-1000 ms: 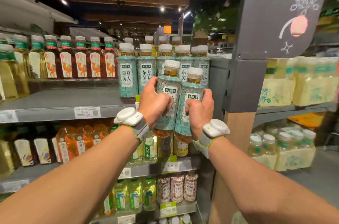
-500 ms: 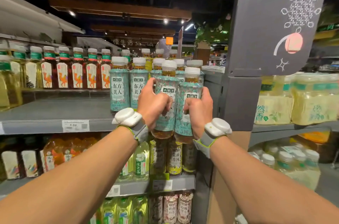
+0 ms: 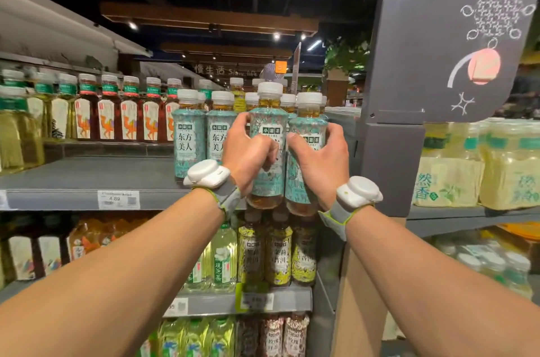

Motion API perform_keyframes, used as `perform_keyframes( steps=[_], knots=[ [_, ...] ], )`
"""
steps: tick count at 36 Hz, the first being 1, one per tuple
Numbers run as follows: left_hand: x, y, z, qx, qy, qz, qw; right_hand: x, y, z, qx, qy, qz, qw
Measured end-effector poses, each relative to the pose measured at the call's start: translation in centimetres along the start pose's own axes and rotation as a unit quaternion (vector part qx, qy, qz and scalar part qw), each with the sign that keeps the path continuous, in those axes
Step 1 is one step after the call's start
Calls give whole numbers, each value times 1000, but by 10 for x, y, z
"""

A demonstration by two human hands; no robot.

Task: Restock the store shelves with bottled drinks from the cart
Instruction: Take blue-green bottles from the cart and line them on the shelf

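Note:
Each of my hands grips one teal-labelled tea bottle with a white cap, held upright side by side at the front edge of the grey upper shelf (image 3: 87, 178). My left hand (image 3: 248, 152) wraps the left bottle (image 3: 267, 125). My right hand (image 3: 321, 163) wraps the right bottle (image 3: 306, 122). Both bottle bases hang just in front of and slightly below the shelf lip. Matching teal bottles (image 3: 190, 134) stand on the shelf directly to the left and behind.
Red-labelled tea bottles (image 3: 128, 114) line the back of the same shelf, with bare shelf surface in front of them. A grey end panel (image 3: 391, 166) rises right beside my right hand. Yellow and green bottles (image 3: 277, 251) fill the shelf below. Shrink-wrapped packs (image 3: 479, 169) sit at right.
Both hands have carried the two bottles slightly forward toward the shelf and the standing teal bottles; the view has drawn closer. The grips are unchanged.

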State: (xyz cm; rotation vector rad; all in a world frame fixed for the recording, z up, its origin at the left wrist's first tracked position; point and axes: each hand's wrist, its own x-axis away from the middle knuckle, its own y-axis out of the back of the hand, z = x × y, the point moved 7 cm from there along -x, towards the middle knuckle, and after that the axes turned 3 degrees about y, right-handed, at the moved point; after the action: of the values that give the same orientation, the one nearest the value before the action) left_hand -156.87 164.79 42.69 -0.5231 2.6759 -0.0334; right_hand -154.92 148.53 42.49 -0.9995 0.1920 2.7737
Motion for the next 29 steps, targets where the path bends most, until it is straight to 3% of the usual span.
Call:
perform_keyframes(
  steps=[14, 29],
  knots=[
    [-15, 6, -10, -6, -21, 15, 1000, -9, 14, 23, 79, 96, -83, 989],
    [-21, 11, 1, -4, -28, 14, 1000, -19, 4, 8, 108, 56, -112, 986]
  ],
)
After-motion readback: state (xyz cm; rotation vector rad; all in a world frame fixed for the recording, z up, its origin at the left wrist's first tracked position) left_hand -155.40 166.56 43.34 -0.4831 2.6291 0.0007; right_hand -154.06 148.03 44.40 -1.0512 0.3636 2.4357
